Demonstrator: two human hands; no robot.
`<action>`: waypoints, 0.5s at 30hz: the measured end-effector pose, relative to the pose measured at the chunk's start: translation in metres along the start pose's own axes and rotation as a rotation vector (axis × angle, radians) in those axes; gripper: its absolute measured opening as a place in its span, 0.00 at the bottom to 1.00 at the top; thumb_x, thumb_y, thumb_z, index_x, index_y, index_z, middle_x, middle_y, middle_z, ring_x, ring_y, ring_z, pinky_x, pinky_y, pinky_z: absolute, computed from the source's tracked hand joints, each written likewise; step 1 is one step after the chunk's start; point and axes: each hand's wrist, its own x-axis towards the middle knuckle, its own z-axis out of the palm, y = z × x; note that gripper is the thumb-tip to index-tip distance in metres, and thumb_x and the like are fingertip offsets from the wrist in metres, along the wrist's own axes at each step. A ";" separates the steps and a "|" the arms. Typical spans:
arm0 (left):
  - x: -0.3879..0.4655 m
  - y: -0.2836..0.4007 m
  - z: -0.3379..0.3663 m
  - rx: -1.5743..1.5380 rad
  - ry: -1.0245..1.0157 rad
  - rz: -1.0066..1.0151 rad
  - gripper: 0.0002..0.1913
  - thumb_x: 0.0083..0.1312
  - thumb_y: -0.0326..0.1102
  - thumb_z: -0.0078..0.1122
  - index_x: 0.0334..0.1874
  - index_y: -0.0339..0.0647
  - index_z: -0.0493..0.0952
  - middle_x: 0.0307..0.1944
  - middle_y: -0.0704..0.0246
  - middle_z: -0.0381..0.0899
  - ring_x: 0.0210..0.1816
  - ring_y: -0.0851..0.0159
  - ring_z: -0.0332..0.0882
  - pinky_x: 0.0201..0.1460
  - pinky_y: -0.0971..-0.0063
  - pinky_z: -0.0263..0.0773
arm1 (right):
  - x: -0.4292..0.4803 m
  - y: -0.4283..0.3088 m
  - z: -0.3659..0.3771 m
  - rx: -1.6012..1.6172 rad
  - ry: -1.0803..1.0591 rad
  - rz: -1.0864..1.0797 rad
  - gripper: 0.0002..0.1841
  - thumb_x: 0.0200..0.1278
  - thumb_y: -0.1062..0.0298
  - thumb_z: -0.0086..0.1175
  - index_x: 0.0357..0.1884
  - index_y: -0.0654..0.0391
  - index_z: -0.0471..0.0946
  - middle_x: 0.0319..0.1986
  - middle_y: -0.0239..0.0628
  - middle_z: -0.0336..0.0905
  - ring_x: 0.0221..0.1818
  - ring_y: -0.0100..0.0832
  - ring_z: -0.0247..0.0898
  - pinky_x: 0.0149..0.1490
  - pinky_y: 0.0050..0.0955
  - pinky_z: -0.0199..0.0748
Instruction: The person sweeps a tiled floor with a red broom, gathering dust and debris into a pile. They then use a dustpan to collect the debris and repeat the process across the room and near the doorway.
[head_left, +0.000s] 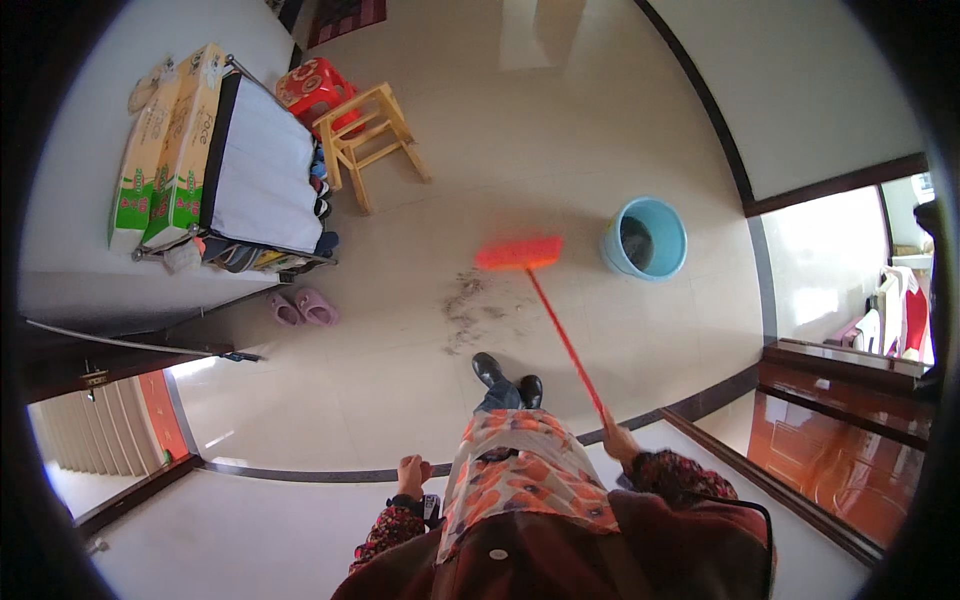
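Note:
My right hand (619, 444) grips the upper end of the thin red handle of a broom (520, 253). The broom's bright red head is somewhat blurred and sits just beyond a scattered patch of dark dirt (471, 304) on the tiled floor. To the right of the broom head stands a light blue plastic bucket (670, 238) with something dark at its bottom. At my left side, my left hand (412, 475) is curled into a loose fist with nothing visible in it. My black shoes (487, 367) are just short of the dirt.
Pink slippers (316, 307) lie at the left by the wall. Behind them a shoe rack (262, 165) carries long tissue packs (180, 150). A wooden stool frame (375, 135) and a red plastic stool (311, 84) stand beyond. Doorways open at both sides.

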 end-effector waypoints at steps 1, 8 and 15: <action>0.001 0.001 0.005 0.047 -0.057 -0.020 0.09 0.63 0.35 0.46 0.26 0.40 0.69 0.19 0.68 0.72 0.20 0.67 0.73 0.21 0.76 0.68 | -0.035 0.000 -0.003 0.067 -0.038 0.004 0.33 0.65 0.63 0.41 0.70 0.48 0.43 0.35 0.64 0.75 0.40 0.63 0.71 0.44 0.56 0.68; -0.012 -0.003 0.036 0.141 -0.060 0.057 0.11 0.66 0.40 0.49 0.46 0.43 0.67 0.30 0.68 0.75 0.33 0.65 0.78 0.34 0.71 0.72 | -0.060 0.018 -0.033 0.176 0.153 -0.046 0.24 0.66 0.63 0.42 0.63 0.56 0.61 0.45 0.63 0.72 0.49 0.59 0.69 0.50 0.47 0.70; -0.056 -0.038 -0.001 0.092 0.054 0.048 0.11 0.64 0.38 0.50 0.43 0.40 0.70 0.27 0.67 0.76 0.30 0.65 0.78 0.32 0.73 0.72 | 0.157 0.008 -0.093 0.150 0.319 -0.131 0.27 0.68 0.66 0.40 0.67 0.62 0.53 0.52 0.63 0.67 0.53 0.57 0.66 0.56 0.42 0.66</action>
